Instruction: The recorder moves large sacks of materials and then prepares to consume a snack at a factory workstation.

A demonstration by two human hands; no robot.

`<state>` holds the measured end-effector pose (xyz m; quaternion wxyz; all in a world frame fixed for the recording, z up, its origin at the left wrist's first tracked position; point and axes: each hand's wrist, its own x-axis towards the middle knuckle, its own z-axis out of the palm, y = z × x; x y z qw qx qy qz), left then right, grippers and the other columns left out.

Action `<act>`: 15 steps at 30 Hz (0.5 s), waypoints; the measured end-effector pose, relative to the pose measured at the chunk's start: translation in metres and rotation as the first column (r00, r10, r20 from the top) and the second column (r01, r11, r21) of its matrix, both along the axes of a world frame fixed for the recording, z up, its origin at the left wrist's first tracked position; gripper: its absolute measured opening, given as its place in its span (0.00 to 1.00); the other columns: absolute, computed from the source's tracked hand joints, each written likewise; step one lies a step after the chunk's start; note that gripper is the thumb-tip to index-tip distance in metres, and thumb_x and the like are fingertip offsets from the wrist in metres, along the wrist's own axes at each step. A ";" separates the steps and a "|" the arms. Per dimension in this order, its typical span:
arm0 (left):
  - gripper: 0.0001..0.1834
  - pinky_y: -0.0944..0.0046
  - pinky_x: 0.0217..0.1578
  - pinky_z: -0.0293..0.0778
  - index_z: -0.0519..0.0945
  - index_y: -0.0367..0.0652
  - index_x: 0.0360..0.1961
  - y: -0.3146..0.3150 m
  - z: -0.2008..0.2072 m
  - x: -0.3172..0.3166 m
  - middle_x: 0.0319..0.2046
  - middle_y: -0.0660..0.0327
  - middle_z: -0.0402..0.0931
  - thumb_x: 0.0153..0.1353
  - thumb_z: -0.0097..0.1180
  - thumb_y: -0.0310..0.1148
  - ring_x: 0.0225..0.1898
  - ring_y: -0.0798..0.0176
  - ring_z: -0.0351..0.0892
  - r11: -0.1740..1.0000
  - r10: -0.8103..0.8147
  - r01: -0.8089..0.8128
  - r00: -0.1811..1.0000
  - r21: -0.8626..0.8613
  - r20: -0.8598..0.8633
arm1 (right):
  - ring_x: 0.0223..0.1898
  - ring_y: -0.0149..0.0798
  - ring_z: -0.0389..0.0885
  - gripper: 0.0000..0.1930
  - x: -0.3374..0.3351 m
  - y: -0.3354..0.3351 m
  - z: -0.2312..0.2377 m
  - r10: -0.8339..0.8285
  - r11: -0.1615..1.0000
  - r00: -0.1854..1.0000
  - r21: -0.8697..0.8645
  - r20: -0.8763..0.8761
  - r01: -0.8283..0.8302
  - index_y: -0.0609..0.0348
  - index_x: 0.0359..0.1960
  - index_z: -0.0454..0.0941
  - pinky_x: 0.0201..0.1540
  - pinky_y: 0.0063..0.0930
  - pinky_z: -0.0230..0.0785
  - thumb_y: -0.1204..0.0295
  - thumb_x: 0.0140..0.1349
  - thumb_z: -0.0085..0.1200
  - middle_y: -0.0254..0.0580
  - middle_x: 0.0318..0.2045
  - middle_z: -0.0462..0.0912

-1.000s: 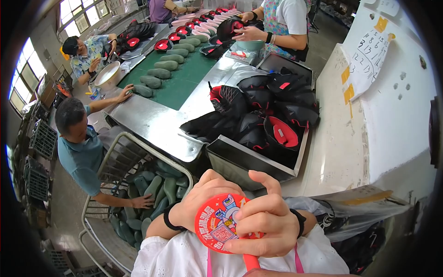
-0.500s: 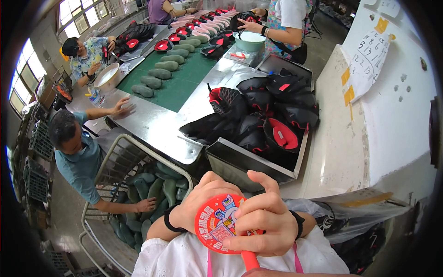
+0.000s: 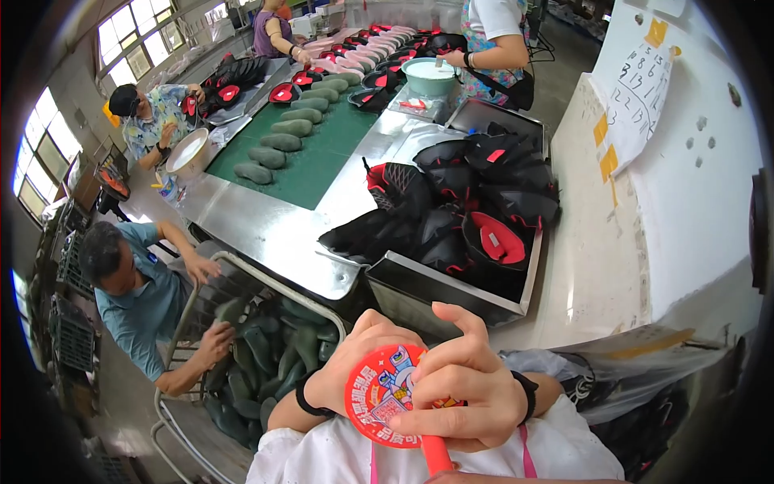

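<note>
In front of my white top is a red round hand fan (image 3: 372, 395) with cartoon print, its red handle (image 3: 436, 454) pointing down. My right hand (image 3: 472, 387) is curled over the fan's right part, index finger raised and bent. My left hand (image 3: 343, 363) is at the fan's left edge; the disc covers most of its fingers, so its grip is hidden. Both wrists wear black bands. A strip of bare skin shows beside the handle at the lower edge; whose it is, I cannot make out.
A metal tray (image 3: 451, 290) of black and red shoe uppers (image 3: 431, 214) lies ahead. A green conveyor belt (image 3: 310, 181) carries shoe lasts (image 3: 280, 143). A wheeled wire cart (image 3: 282, 278) full of dark green lasts stands left, a co-worker (image 3: 141, 294) beside it. Others work farther off.
The co-worker in blue has drawn one hand back from the table to the cart rim; the other has lifted a dark green last. My hands stay almost still on the fan.
</note>
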<state>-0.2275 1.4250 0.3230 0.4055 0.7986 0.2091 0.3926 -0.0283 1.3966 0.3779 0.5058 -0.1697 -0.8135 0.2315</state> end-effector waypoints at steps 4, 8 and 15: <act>0.39 0.63 0.44 0.65 0.76 0.44 0.49 0.000 -0.001 -0.001 0.48 0.61 0.76 0.31 0.77 0.42 0.43 0.59 0.68 1.000 0.000 0.000 1.000 -0.005 0.000 | 0.39 0.34 0.74 0.12 -0.002 0.003 -0.001 0.003 1.000 1.000 0.001 0.002 -0.003 0.46 0.36 0.85 0.66 0.56 0.47 0.69 0.46 0.66 0.26 0.29 0.74; 0.39 0.63 0.44 0.64 0.76 0.44 0.49 0.001 0.000 0.001 0.48 0.61 0.76 0.31 0.77 0.42 0.42 0.59 0.68 0.999 0.013 -0.011 1.000 -0.053 0.027 | 0.39 0.35 0.73 0.13 -0.002 0.004 -0.001 -0.013 1.000 1.000 0.011 -0.013 0.013 0.47 0.36 0.84 0.66 0.57 0.47 0.69 0.45 0.66 0.27 0.29 0.74; 0.39 0.63 0.44 0.64 0.76 0.44 0.49 0.005 -0.003 -0.001 0.47 0.61 0.76 0.30 0.76 0.42 0.42 0.59 0.68 1.000 0.010 -0.010 1.000 -0.009 -0.016 | 0.39 0.35 0.73 0.13 -0.002 0.007 -0.005 0.009 1.000 1.000 0.002 0.002 -0.009 0.47 0.36 0.84 0.65 0.57 0.47 0.69 0.45 0.66 0.27 0.29 0.74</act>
